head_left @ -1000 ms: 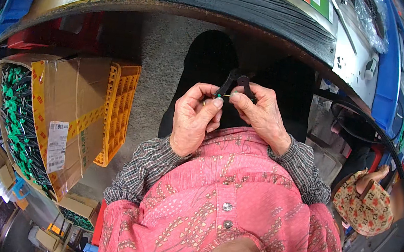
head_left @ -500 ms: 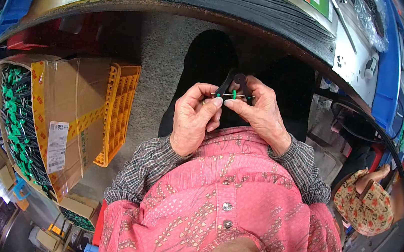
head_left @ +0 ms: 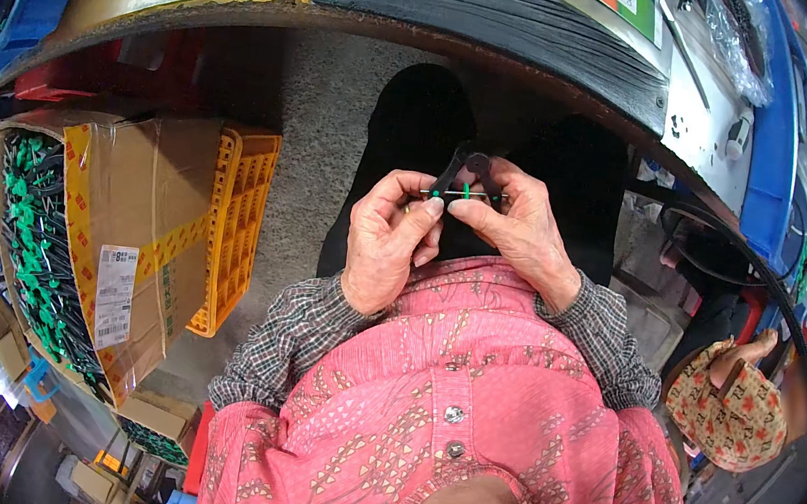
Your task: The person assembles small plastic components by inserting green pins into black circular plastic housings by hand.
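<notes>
In front of my lap I hold a small black bow compass (head_left: pixel 476 163), its hinged top pointing away from me and its two legs spread. A thin metal rod crosses between the legs, with a green adjusting wheel (head_left: pixel 466 191) near its middle. My left hand (head_left: pixel 390 240) pinches the left leg, thumb pressed by the rod's end. My right hand (head_left: pixel 528 225) is closed about the right leg, its thumb tip just below the green wheel. The fingers hide the lower parts of the legs.
On the left, an open cardboard box (head_left: pixel 152 211) is packed with black and green pieces (head_left: pixel 35 257); a yellow plastic crate (head_left: pixel 237 232) stands beside it. The worn workbench edge (head_left: pixel 492 21) curves ahead. At right are a blue tray (head_left: pixel 775 147), a black cable (head_left: pixel 789 310) and a patterned cloth (head_left: pixel 732 408).
Both hands keep their hold on the bow compass. The green wheel now shows a slimmer face, and the hands have barely shifted.
</notes>
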Motion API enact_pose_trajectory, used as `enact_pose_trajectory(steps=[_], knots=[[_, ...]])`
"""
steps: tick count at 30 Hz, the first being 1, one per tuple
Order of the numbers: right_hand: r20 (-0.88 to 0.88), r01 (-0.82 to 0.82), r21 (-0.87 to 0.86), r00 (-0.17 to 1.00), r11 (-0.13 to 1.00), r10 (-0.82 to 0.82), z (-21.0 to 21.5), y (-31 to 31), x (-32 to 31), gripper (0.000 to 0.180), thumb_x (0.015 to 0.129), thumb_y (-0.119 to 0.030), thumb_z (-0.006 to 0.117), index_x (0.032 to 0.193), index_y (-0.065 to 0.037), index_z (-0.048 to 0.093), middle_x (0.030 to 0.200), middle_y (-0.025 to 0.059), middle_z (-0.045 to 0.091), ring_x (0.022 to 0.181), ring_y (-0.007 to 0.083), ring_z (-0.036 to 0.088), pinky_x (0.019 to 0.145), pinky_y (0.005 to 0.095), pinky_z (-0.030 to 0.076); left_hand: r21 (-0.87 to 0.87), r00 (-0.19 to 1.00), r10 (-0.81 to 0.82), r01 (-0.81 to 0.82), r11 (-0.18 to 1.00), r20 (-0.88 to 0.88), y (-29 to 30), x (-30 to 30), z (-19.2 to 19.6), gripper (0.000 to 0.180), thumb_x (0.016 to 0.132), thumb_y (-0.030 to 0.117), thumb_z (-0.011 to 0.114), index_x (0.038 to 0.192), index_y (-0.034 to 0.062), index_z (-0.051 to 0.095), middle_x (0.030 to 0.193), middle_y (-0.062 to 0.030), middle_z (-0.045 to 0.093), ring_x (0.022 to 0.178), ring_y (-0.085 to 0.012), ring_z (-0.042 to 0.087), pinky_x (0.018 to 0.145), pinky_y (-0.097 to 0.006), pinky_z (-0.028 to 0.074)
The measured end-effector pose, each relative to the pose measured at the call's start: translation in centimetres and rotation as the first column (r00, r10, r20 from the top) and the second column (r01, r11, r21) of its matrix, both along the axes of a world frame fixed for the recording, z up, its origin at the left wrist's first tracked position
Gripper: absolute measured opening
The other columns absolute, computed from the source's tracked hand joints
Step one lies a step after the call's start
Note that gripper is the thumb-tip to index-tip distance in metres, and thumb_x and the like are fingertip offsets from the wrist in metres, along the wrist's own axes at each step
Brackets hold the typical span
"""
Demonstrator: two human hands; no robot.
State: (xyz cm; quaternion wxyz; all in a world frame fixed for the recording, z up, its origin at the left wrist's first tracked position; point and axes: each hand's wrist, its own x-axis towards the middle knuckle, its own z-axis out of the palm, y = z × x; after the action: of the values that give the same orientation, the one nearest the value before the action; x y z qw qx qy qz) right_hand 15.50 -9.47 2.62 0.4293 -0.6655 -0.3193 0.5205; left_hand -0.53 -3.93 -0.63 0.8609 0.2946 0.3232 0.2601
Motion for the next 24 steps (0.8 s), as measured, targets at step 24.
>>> enact_pose_trajectory(steps=[24], knots=[[-0.044, -0.036, -0.027, 0.998, 0.999, 0.035, 0.57, 0.19, -0.09, 0.021, 0.082, -0.018, 0.069, 0.087, 0.001, 0.065, 0.074, -0.0016, 0.057, 0.071, 0.004, 0.05, 0.061, 0.0221, 0.044, 0.0, 0.999, 0.02, -0.02, 1.0, -0.029, 0.03, -0.05, 0.41, 0.013, 0.091, 0.005, 0.055, 0.104, 0.0025, 0.053, 0.08, -0.0016, 0.053, 0.057, -0.0049, 0.046, 0.043, -0.018, 0.034]])
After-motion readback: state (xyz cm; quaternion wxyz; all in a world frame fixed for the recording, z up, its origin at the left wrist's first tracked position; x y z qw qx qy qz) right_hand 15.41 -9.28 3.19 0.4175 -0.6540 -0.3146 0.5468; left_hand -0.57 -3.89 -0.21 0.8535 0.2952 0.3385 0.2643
